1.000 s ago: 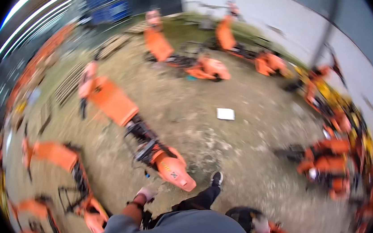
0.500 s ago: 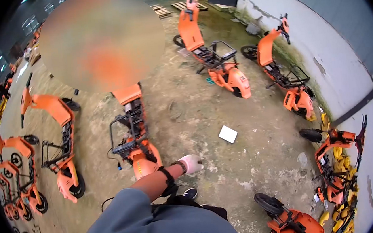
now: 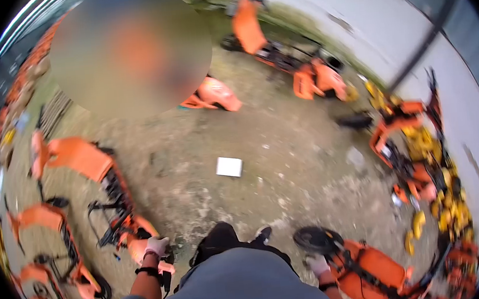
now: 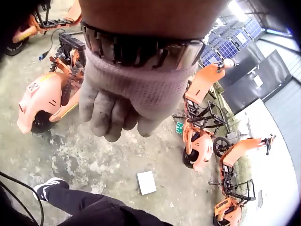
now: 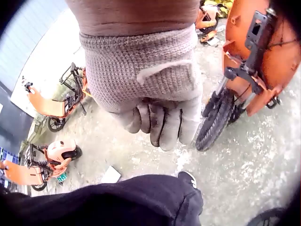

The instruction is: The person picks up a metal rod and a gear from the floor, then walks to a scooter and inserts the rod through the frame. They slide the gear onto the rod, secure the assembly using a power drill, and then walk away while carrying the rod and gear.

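Note:
My left hand (image 3: 156, 247), in a pale knit glove, hangs at my left side. In the head view it overlaps the rear cover of an orange electric scooter (image 3: 117, 204). The left wrist view shows its fingers (image 4: 110, 115) loosely curled with nothing in them, beside a scooter's rear cover (image 4: 44, 96). At my right side hangs my gloved right hand (image 3: 318, 264), near the black wheel (image 3: 317, 240) of a partly stripped orange scooter (image 3: 372, 266). In the right wrist view its fingers (image 5: 164, 129) droop, loosely curled around nothing.
A white flat square (image 3: 229, 166) lies on the stained concrete floor ahead. More orange scooters (image 3: 285, 53) stand along the left and far side. Yellow parts (image 3: 450, 210) are heaped against the white wall (image 3: 365, 22) at the right.
The head view has swung about and moved on across the floor. My left arm, earlier across my front, is back at my left side. The right hand shows more fully beside the wheel.

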A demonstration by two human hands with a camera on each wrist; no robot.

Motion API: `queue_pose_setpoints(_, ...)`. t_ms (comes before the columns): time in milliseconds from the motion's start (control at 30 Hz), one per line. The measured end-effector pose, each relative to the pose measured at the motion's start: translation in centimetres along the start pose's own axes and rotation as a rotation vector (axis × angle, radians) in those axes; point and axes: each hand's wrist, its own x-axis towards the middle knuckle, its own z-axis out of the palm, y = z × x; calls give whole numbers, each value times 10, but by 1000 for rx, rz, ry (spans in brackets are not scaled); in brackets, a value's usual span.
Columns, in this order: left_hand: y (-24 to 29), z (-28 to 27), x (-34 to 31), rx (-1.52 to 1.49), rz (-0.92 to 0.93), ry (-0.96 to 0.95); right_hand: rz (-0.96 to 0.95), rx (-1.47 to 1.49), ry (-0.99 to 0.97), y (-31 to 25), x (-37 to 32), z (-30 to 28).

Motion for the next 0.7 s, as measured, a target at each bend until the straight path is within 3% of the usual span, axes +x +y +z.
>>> queue_pose_setpoints(33,-10,14,23,53,124,47,-87,-138,8,-13,5,-16)
queue_pose_setpoints(100,38,32,14,-154,-23,-84,53,-115,51,-51,14,-42)
queue_pose_setpoints(167,100,55,0,-160,39,-43,-68,-181,144,-52,48,-64)
queue_pose_setpoints(267,150,77,22,-103,-13,-52,56,-40,97,-119,57,-86)
queue_pose_setpoints(300,166,84,33,-67,-12,-43,-25,-43,128,-107,77,-89)
queue_pose_setpoints(367,203,96,58,-37,-34,-66,29,134,186,-103,90,-97)
queue_pose_setpoints(533,273,137,139,-150,-123,-232,48,-3,241,-115,81,-98)
queue_pose_setpoints(567,283,138,155,-190,-133,-262,173,-13,189,-163,64,-99)
queue_pose_setpoints(700,363,176,187,0,-6,-322,219,226,316,-175,78,-92)
